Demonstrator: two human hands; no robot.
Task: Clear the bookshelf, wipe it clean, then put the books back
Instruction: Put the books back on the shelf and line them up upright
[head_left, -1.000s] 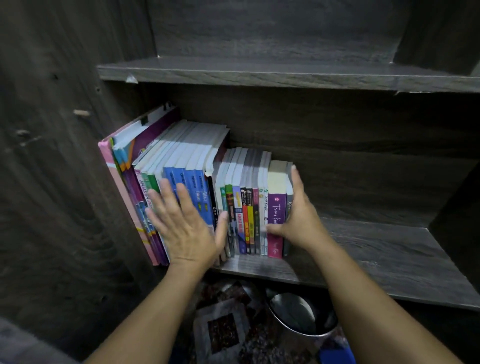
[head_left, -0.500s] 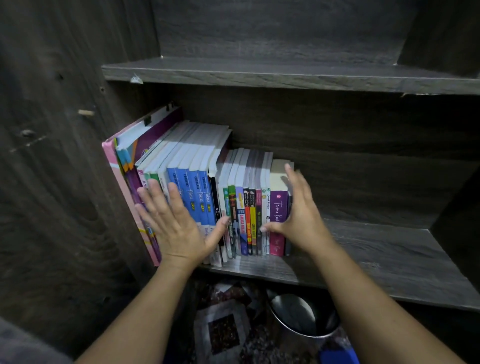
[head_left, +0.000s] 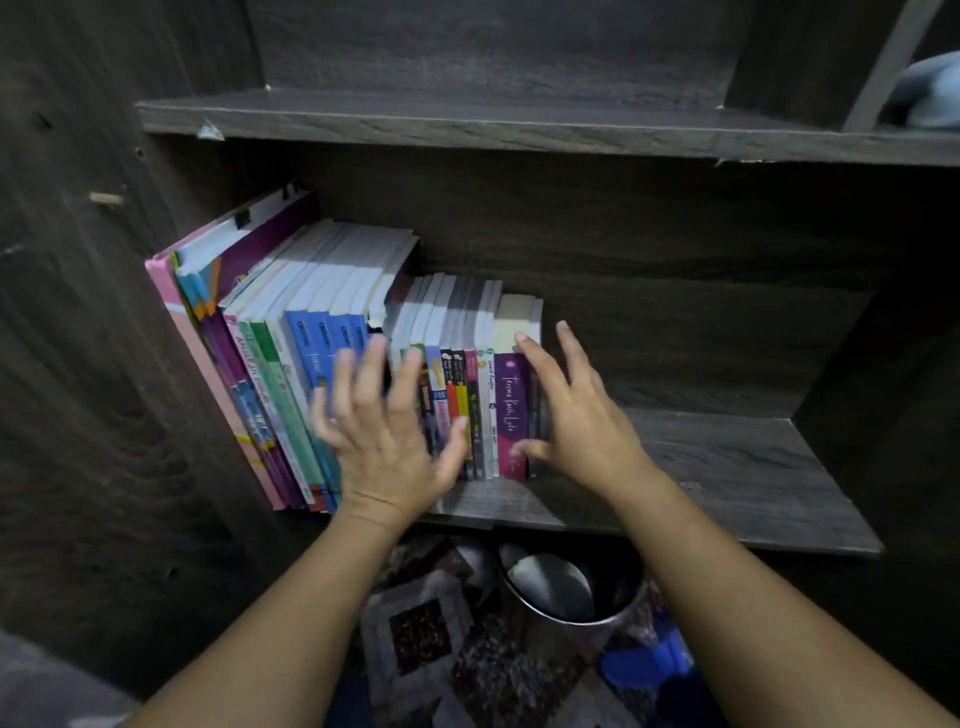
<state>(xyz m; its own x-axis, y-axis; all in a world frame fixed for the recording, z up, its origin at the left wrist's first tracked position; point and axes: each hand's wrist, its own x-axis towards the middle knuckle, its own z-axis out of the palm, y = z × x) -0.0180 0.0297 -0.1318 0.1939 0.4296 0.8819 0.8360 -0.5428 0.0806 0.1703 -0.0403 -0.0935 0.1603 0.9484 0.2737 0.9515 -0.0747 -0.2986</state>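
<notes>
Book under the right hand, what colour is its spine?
Its spine is purple with white writing; head view.

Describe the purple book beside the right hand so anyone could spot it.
A row of books stands on the lower shelf of the dark bookcase. Near its right end, by the right hand, is the purple book: white handwriting runs down its thick spine.

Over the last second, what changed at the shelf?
The left hand, fingers spread and blurred, slid right from the blue books onto the smaller books. The right hand stayed at the row's right end, thumb on the purple book. Nothing gripped; books stay put on the shelf.
</notes>
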